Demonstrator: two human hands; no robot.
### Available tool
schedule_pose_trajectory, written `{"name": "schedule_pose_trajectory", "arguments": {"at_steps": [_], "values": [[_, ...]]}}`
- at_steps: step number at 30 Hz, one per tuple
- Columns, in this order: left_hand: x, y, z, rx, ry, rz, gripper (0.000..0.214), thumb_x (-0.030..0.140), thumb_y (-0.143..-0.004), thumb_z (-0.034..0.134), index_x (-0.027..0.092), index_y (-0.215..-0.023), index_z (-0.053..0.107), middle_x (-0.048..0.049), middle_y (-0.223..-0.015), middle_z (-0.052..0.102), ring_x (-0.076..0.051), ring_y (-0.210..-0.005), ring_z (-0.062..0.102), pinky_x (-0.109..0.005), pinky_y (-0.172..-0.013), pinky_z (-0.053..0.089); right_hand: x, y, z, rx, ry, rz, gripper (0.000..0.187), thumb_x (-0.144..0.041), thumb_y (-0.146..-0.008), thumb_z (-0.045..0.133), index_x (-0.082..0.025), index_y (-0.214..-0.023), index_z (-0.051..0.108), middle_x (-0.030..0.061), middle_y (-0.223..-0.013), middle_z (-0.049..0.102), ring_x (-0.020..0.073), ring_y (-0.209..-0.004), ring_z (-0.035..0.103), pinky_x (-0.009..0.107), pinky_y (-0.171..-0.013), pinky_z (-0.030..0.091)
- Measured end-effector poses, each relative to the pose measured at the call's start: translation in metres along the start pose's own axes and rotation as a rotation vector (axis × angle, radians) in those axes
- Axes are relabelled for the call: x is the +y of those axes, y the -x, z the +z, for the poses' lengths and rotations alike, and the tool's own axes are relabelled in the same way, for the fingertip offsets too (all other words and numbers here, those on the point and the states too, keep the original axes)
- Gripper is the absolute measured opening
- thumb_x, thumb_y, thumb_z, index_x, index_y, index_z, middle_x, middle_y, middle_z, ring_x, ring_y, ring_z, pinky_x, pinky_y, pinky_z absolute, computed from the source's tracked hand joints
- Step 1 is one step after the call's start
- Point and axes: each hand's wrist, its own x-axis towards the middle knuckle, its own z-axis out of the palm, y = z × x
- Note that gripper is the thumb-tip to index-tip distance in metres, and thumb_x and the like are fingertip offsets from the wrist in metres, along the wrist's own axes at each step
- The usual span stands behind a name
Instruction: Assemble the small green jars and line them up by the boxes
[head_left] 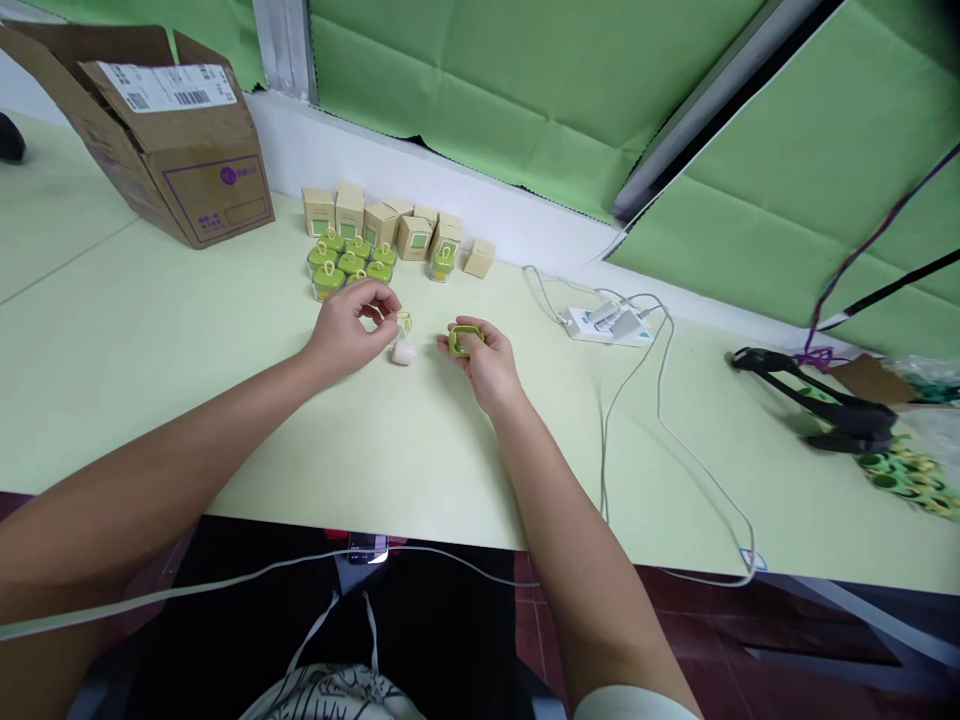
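My left hand (352, 322) is curled over the pale green table (150, 380), its fingertips pinched on a small yellow ring-shaped part (405, 320). Just below that part a small pink-white piece (403, 352) lies on the table. My right hand (484, 362) is closed around a green square lid-like piece (465, 340), held a little above the table. The two hands are a short gap apart.
Behind the hands stand several green-lidded little jars (346, 264) and several small tan cartons (390, 225). An open cardboard box (172, 140) lies at the back left. A white power strip (607, 325) with trailing cables sits to the right, a black tool (825, 405) further right.
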Motion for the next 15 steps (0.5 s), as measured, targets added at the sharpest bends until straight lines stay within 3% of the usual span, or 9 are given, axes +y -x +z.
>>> {"name": "schedule_pose_trajectory", "arguments": {"at_steps": [3, 6, 11, 15], "values": [[-0.001, 0.003, -0.001, -0.111, -0.084, 0.032, 0.011, 0.014, -0.080, 0.065, 0.019, -0.089, 0.068, -0.0005, -0.086, 0.070, -0.014, -0.076, 0.063, -0.029, -0.071, 0.052, 0.011, -0.006, -0.003, 0.048, 0.351, -0.096, 0.017, -0.030, -0.084, 0.065, -0.022, -0.096, 0.074, 0.0034, -0.095, 0.076, 0.0181, -0.082, 0.069, 0.040, -0.090, 0.060], [0.003, 0.008, 0.000, -0.245, -0.146, 0.100, 0.011, 0.013, -0.082, 0.065, 0.020, -0.090, 0.069, -0.0004, -0.086, 0.071, -0.016, -0.080, 0.064, -0.030, -0.074, 0.050, 0.016, -0.006, -0.003, 0.039, 0.629, -0.217, 0.024, -0.031, -0.089, 0.058, -0.021, -0.098, 0.078, 0.0053, -0.093, 0.079, 0.0206, -0.083, 0.069, 0.040, -0.091, 0.057], [0.005, 0.016, 0.007, -0.386, -0.166, 0.210, 0.008, 0.017, -0.092, 0.063, 0.021, -0.094, 0.070, -0.0012, -0.088, 0.074, -0.019, -0.087, 0.066, -0.034, -0.081, 0.052, 0.016, -0.006, -0.004, 0.046, 0.782, -0.312, 0.028, -0.030, -0.093, 0.055, -0.020, -0.102, 0.080, 0.0083, -0.101, 0.082, 0.0232, -0.092, 0.072, 0.041, -0.094, 0.056], [0.000, 0.018, 0.010, -0.443, -0.210, 0.212, 0.008, 0.022, -0.094, 0.066, 0.022, -0.095, 0.074, -0.0018, -0.087, 0.073, -0.021, -0.091, 0.067, -0.036, -0.085, 0.051, 0.014, -0.007, -0.007, 0.061, 0.797, -0.312, 0.029, -0.031, -0.094, 0.054, -0.020, -0.103, 0.079, 0.0091, -0.103, 0.082, 0.0243, -0.095, 0.073, 0.041, -0.092, 0.056]]}}
